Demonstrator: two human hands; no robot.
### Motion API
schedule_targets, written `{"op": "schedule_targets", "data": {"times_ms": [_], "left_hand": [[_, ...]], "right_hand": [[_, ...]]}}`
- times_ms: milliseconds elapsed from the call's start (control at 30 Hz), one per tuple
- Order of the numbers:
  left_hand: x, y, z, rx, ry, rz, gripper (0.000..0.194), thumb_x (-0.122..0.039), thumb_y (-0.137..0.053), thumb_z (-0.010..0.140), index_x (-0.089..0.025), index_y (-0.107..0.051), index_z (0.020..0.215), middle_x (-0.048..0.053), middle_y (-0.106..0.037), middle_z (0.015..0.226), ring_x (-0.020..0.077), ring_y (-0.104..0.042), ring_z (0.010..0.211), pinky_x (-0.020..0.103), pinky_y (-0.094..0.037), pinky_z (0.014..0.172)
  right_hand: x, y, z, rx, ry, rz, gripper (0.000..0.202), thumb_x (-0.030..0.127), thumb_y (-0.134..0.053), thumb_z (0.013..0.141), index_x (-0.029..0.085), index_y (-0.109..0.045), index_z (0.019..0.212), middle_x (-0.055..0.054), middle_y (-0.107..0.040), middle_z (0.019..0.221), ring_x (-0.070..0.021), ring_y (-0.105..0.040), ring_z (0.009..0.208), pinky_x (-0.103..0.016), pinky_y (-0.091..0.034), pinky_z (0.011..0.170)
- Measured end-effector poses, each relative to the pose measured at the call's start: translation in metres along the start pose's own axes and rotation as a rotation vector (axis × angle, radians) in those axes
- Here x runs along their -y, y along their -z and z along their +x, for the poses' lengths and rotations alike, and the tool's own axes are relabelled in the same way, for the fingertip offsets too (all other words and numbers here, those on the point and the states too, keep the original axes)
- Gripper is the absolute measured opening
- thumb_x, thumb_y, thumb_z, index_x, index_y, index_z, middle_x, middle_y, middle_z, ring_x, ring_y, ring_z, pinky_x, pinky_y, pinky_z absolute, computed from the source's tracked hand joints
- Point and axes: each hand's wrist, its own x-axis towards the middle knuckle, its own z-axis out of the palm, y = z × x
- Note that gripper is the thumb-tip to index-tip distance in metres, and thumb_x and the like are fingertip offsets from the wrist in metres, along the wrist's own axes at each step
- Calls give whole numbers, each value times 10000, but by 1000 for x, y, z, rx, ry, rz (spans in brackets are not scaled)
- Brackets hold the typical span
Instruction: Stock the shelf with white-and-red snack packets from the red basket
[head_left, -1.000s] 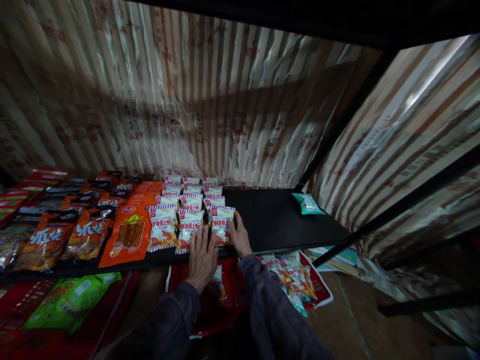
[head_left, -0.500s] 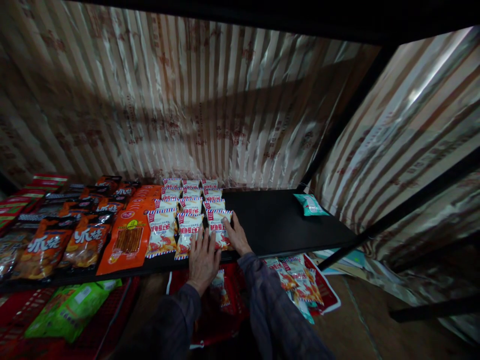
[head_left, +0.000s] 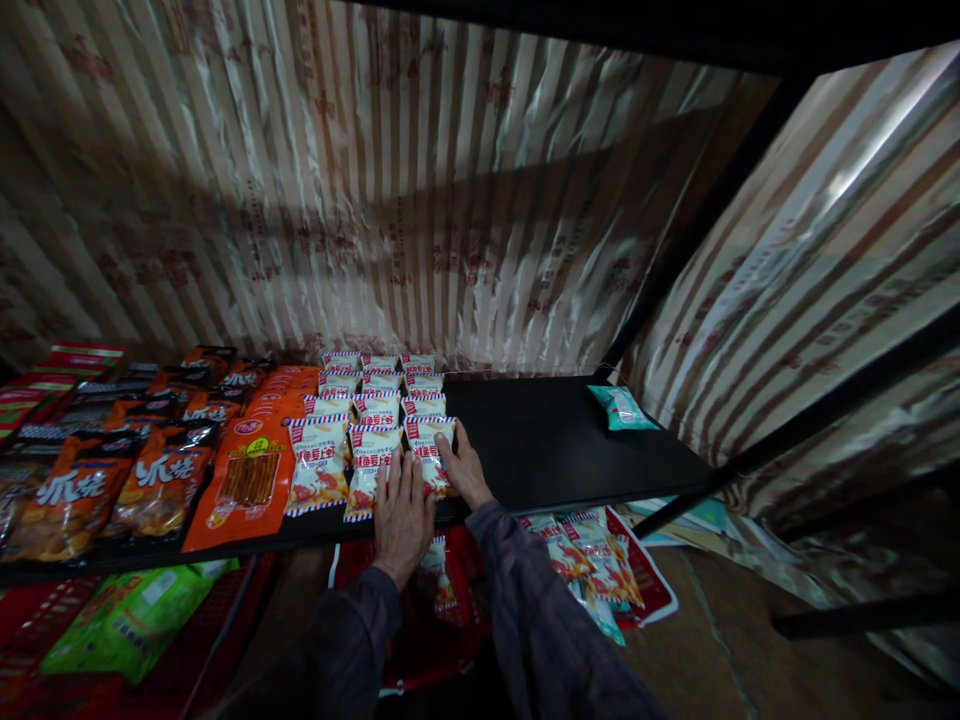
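Rows of white snack packets with blue-striped edges stand on the black shelf (head_left: 525,440). My left hand (head_left: 403,515) lies with fingers stretched out over the lower front of the middle front packet (head_left: 373,465) and the left edge of its right neighbour. That right front packet (head_left: 427,440) has my right hand (head_left: 466,470) at its right edge. The thumb rests on the packet's face, and the other fingers run along its side, partly hidden. Another white packet (head_left: 318,465) leans at the left of the front row, untouched.
Orange snack bags (head_left: 244,480) and dark-and-orange bags (head_left: 71,495) fill the shelf's left. A teal packet (head_left: 621,408) lies near the right post. Below stand red baskets (head_left: 660,610) with more packets, and a green bag (head_left: 139,620) lies at lower left.
The right front packet has shifted slightly left, closer to the middle one, with my right hand moving along. My left hand stays at the packets' lower front.
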Motion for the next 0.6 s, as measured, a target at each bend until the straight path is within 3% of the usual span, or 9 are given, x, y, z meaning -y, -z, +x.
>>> {"op": "schedule_targets", "data": {"times_ms": [267, 600], "left_hand": [[3, 7, -1, 11, -47, 97, 536, -328, -447, 858, -120, -398, 1350, 132, -351, 1447, 278, -204, 1378, 490, -208, 1112], [9, 11, -8, -9, -40, 107, 560, -358, -442, 862, -153, -359, 1377, 101, -311, 1473, 262, -157, 1392, 474, -198, 1121]], "right_hand": [[7, 5, -4, 43, -17, 69, 748, 589, -407, 822, 155, -272, 1416, -136, -510, 1326, -246, -502, 1201, -382, -354, 1022], [4, 5, -15, -12, 23, 31, 824, 624, -409, 798, 147, -205, 1438, -147, -349, 1447, -266, -356, 1318, -426, -275, 1081]]}}
